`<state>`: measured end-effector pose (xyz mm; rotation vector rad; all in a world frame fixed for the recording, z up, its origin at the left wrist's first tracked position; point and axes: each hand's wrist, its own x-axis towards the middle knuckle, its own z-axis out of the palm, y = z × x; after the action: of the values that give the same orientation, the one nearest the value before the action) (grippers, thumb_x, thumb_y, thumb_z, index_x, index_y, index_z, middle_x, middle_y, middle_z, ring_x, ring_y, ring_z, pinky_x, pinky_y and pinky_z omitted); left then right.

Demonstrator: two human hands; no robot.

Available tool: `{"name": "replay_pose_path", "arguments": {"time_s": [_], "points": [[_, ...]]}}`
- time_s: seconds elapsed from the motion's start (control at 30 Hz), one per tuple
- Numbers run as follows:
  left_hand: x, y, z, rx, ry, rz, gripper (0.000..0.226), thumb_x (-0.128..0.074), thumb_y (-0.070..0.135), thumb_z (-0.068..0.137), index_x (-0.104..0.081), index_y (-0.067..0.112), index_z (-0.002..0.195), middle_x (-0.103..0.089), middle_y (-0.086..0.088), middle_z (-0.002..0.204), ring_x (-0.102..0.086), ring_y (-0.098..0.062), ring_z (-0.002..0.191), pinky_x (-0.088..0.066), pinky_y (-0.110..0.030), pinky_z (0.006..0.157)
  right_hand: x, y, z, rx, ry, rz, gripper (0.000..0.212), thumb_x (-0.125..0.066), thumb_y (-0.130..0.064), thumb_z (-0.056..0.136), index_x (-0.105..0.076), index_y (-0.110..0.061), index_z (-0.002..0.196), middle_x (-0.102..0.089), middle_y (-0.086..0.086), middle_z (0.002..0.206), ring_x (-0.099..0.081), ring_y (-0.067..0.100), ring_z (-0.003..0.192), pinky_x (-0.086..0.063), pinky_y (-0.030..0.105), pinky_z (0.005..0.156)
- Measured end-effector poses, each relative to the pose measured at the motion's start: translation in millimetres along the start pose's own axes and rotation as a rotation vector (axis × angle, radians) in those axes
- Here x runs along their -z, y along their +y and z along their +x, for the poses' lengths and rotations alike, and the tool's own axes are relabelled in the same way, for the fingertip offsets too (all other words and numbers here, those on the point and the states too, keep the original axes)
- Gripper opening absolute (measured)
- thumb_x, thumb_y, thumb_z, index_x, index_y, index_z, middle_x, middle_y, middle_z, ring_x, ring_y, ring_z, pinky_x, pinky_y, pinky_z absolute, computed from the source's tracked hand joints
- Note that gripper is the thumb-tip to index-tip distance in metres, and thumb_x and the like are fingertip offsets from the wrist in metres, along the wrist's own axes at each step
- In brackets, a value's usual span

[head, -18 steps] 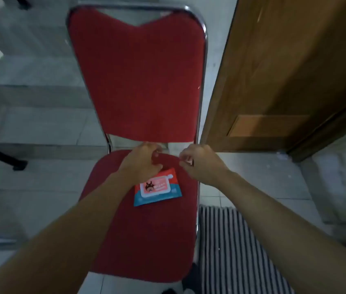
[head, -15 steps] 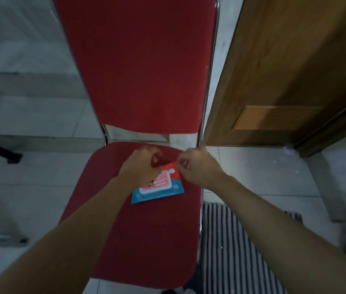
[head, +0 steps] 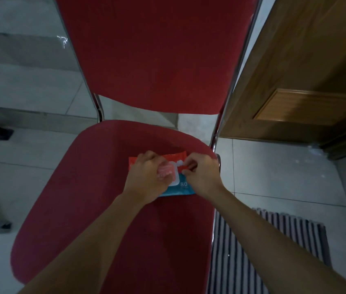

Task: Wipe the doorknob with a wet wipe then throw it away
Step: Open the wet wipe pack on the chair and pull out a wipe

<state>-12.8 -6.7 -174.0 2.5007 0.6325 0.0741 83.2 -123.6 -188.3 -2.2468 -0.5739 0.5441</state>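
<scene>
A red and blue wet wipe pack lies flat on the red chair seat. My left hand presses down on the pack's left half, fingers curled over its label. My right hand pinches the edge of the white flap at the pack's right side. No loose wipe is visible. The doorknob is out of view.
The red chair's backrest with chrome frame rises just behind the seat. A brown wooden door stands at the right. A striped mat lies on the tiled floor at the lower right. A black stand foot sits at the left.
The view has come closer and tilted down over the seat. Both hands have lowered from above the pack onto it, the left covering the label and the right pinching the flap.
</scene>
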Motion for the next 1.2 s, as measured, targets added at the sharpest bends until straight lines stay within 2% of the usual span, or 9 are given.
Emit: {"name": "replay_pose_path", "arguments": {"time_s": [0.17,0.27,0.43,0.57,0.63,0.77,0.87,1.03,1.2], "points": [[5,-2,2,-0.221,-0.089,0.007,0.032,-0.065,0.021,0.072,-0.068,0.011,0.101,-0.063,-0.008,0.106,-0.057,-0.028,0.093,-0.051,-0.044,0.081,9,3,-1,0.006,0.078,0.009,0.015,-0.063,0.010,0.072,-0.069,-0.004,0.073,-0.068,0.007,0.070,-0.059,0.014,0.064,-0.045,0.014,0.059],[9,-7,4,-0.257,-0.132,0.017,0.030,-0.067,0.016,0.077,-0.068,0.014,0.107,-0.060,-0.004,0.116,-0.057,-0.020,0.103,-0.051,-0.037,0.088,16,9,-1,-0.014,0.125,-0.008,0.017,-0.060,0.011,0.073,-0.069,-0.004,0.073,-0.068,0.007,0.070,-0.055,0.010,0.060,-0.040,0.001,0.055],[15,-20,9,-0.310,-0.278,0.072,0.040,-0.065,0.027,0.082,-0.060,0.017,0.120,-0.052,0.003,0.134,-0.052,-0.011,0.118,-0.042,-0.025,0.100,16,11,-3,-0.015,0.120,0.008,0.018,-0.059,0.012,0.075,-0.069,-0.002,0.076,-0.063,0.004,0.069,-0.049,-0.002,0.056,-0.038,-0.002,0.054],[18,-18,8,-0.379,-0.158,0.019,0.035,-0.050,0.034,0.084,-0.067,0.015,0.108,-0.070,-0.002,0.108,-0.066,-0.013,0.096,-0.050,-0.026,0.087,15,11,-3,-0.007,0.118,0.008,0.018,-0.058,0.012,0.076,-0.070,-0.002,0.078,-0.061,0.001,0.071,-0.048,-0.004,0.056,-0.037,-0.003,0.054],[18,-15,11,-0.274,-0.040,-0.143,0.032,-0.044,0.036,0.086,-0.066,0.019,0.101,-0.069,0.007,0.083,-0.064,-0.006,0.077,-0.051,-0.024,0.074,14,11,-4,0.017,0.120,-0.016,0.019,-0.057,0.013,0.075,-0.069,-0.002,0.077,-0.058,0.001,0.074,-0.046,-0.004,0.058,-0.036,-0.004,0.055],[13,-12,23,0.050,0.155,-0.461,0.009,-0.058,0.013,0.086,-0.049,0.014,0.086,-0.061,0.001,0.084,-0.058,-0.014,0.078,-0.046,-0.019,0.069,7,10,-5,0.141,0.131,-0.051,0.026,-0.053,0.016,0.071,-0.065,-0.005,0.063,-0.045,0.002,0.088,-0.043,-0.002,0.072,-0.037,0.000,0.064],[10,-16,27,0.113,0.218,-0.480,0.028,-0.055,0.003,0.084,-0.041,0.023,0.069,-0.055,0.000,0.076,-0.048,-0.011,0.066,-0.039,-0.011,0.057,5,9,-4,0.136,0.111,-0.047,0.031,-0.052,0.015,0.075,-0.070,-0.009,0.066,-0.041,0.002,0.093,-0.042,0.002,0.080,-0.037,0.003,0.067],[6,-26,25,0.134,0.169,-0.489,0.029,-0.049,-0.002,0.086,-0.065,0.017,0.100,-0.061,0.000,0.105,-0.057,-0.003,0.085,-0.044,-0.003,0.071,5,3,-6,0.116,0.090,-0.069,0.026,-0.053,0.007,0.082,-0.074,-0.008,0.084,-0.038,0.000,0.101,-0.037,0.006,0.090,-0.032,-0.003,0.071],[6,-29,24,0.118,0.074,-0.522,0.038,-0.053,-0.004,0.083,-0.060,0.018,0.114,-0.056,-0.002,0.120,-0.060,-0.013,0.102,-0.053,-0.019,0.081,-5,-5,-12,0.067,0.081,-0.049,0.019,-0.059,-0.004,0.080,-0.072,-0.009,0.092,-0.039,0.001,0.112,-0.036,0.004,0.096,-0.035,0.005,0.075]]}}
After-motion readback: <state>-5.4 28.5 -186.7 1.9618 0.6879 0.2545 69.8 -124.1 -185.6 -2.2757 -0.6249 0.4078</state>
